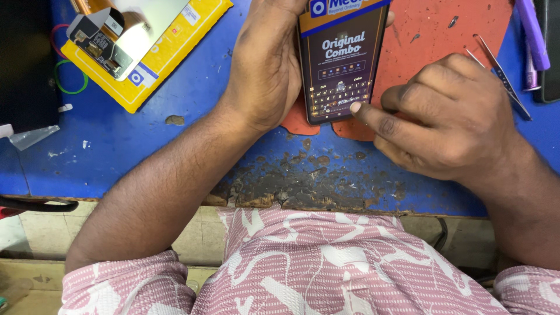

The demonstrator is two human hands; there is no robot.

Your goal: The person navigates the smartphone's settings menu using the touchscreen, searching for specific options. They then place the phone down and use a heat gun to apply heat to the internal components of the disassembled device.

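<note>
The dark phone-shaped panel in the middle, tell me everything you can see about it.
The dark panel is a flat, glossy rectangle with rounded lower corners, covered by a printed film with orange edges and a blue-and-white band near its top. It lies lengthwise away from the person, over a red mat on the blue table. The left hand grips its left edge; the right hand's forefinger touches its lower right corner.
</note>
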